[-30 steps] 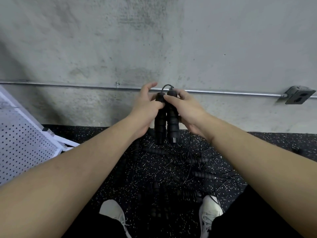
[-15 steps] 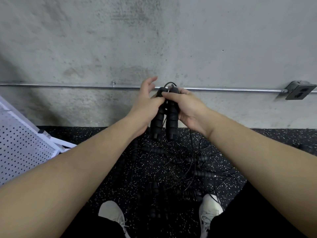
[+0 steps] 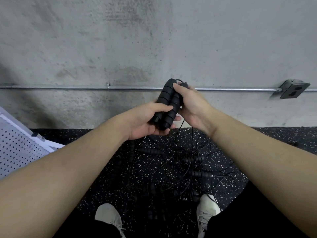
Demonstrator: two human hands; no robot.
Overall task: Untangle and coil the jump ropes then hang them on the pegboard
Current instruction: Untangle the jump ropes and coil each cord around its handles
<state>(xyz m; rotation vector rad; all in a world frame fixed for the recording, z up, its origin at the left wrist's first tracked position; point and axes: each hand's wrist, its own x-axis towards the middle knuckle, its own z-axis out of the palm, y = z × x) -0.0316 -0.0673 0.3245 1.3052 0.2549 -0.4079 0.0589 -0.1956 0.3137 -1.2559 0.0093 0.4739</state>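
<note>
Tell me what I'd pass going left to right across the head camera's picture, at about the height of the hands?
White pegboard → left hand → pair of black jump rope handles → right hand → grey outlet box on the wall.

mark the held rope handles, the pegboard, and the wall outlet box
held rope handles [image 3: 165,103]: head view, on the ribbed foam of the pair.
pegboard [image 3: 15,152]: head view, on its perforated white face.
wall outlet box [image 3: 294,91]: head view, on its front face.
</note>
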